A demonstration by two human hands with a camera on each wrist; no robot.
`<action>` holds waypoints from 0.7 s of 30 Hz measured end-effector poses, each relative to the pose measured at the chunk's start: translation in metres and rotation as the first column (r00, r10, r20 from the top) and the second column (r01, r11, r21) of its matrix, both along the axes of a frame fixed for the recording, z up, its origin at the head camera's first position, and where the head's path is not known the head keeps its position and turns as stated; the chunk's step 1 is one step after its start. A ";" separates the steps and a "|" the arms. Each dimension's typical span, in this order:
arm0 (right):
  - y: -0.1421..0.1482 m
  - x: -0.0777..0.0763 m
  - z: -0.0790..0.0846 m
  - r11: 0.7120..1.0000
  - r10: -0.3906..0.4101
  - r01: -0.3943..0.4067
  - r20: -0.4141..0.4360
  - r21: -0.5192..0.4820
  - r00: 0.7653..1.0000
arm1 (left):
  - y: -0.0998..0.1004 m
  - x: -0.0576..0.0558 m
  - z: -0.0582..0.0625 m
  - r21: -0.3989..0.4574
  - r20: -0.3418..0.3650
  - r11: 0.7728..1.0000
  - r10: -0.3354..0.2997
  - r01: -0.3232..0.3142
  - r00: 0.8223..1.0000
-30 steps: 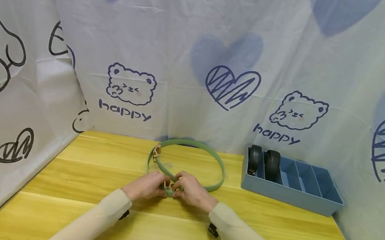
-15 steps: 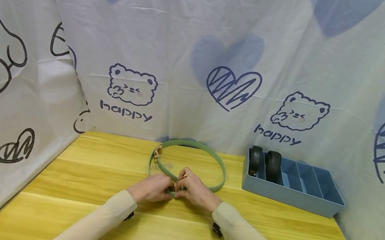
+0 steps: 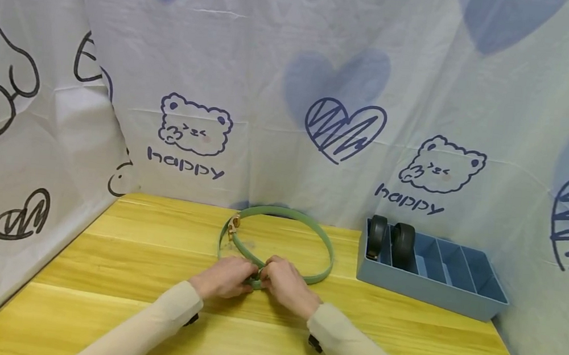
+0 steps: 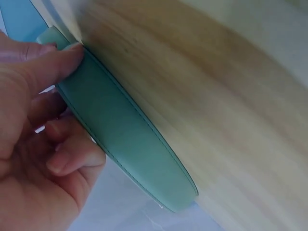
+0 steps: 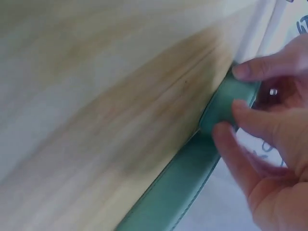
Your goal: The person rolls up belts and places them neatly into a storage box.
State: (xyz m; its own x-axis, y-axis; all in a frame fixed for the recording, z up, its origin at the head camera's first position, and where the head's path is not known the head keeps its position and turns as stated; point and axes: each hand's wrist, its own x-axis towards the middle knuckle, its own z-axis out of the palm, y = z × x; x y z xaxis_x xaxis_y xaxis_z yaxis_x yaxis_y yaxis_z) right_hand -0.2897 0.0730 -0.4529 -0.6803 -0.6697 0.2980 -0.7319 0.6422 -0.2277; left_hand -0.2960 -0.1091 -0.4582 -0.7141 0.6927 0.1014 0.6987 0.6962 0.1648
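A green leather belt (image 3: 326, 244) stands on its edge on the table in a wide loop. Its gold-coloured buckle (image 3: 233, 227) is at the loop's left side. At the near side of the loop my left hand (image 3: 225, 277) pinches the strap, its thumb lying on the green face in the left wrist view. Close beside it, my right hand (image 3: 289, 286) holds the same stretch with its fingertips. In the right wrist view the belt (image 5: 178, 178) shows an overlapping layer under the fingers. What lies between the two hands is mostly hidden.
A blue divided box (image 3: 428, 285) stands at the right of the wooden table (image 3: 268, 342). Two black rolled strips, one roll (image 3: 376, 236) and another roll (image 3: 402, 245), sit in its left compartments. A printed white cloth (image 3: 267, 141) hangs behind.
My left hand has shifted slightly right along the strap. The right hand's fingers lifted, then came down onto the belt. The gold metal seen between the hands a second ago is now covered.
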 end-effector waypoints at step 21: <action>0.017 -0.024 -0.007 0.979 0.185 -0.159 0.223 -0.126 0.957 | -0.012 -0.009 -0.003 0.026 -0.069 0.992 -0.124 0.126 0.990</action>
